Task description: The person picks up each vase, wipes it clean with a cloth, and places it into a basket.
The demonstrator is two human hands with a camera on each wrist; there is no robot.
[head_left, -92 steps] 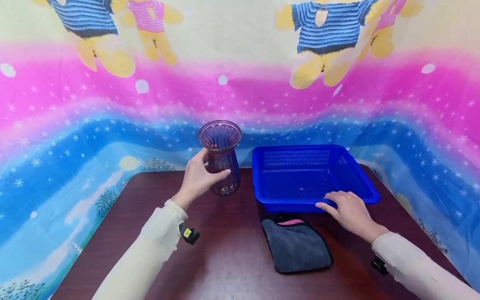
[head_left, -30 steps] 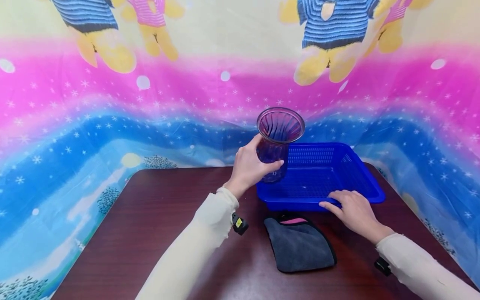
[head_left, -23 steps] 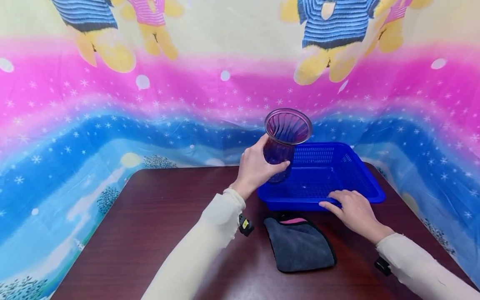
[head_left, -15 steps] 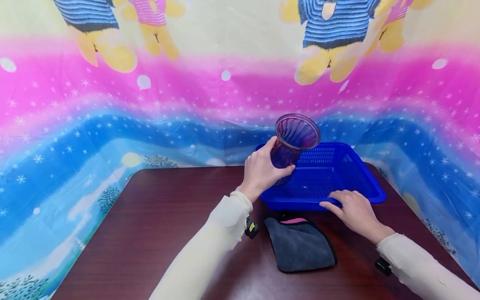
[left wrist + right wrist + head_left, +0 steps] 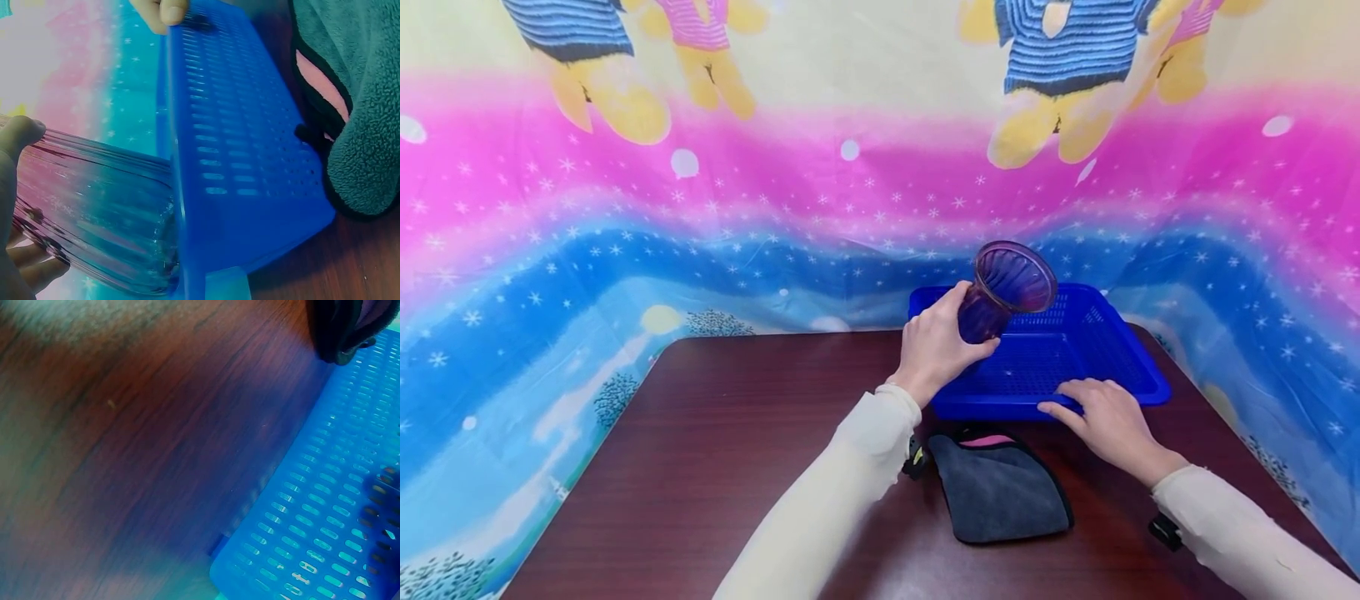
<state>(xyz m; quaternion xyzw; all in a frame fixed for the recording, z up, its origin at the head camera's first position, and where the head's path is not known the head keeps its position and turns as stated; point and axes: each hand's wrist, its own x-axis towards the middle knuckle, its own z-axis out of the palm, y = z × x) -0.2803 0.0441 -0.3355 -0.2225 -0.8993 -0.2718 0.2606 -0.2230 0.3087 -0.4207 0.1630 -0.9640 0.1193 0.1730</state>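
Note:
My left hand (image 5: 936, 342) grips a purple ribbed glass vase (image 5: 981, 317) around its body, thumb on the near side. The vase leans to the right, its flared mouth up and its base low inside the left part of a blue plastic basket (image 5: 1041, 411). In the left wrist view, the glass vase (image 5: 100, 206) runs behind the basket's rim, which hides the base end. My right hand (image 5: 1108, 425) holds the basket's front rim, fingers over it and thumb at the front. Dark finger shapes show through the slotted basket wall (image 5: 300, 506) in the right wrist view.
A folded grey cloth (image 5: 1003, 492) with black trim and a pink inside lies on the dark wooden table (image 5: 760, 433), just in front of the basket. A printed curtain (image 5: 820, 192) hangs close behind the table's back edge.
My left hand has carried the vase rightward from above the table's back to the basket, then lowered it and tipped it to the right. The right hand has stayed on the rim.

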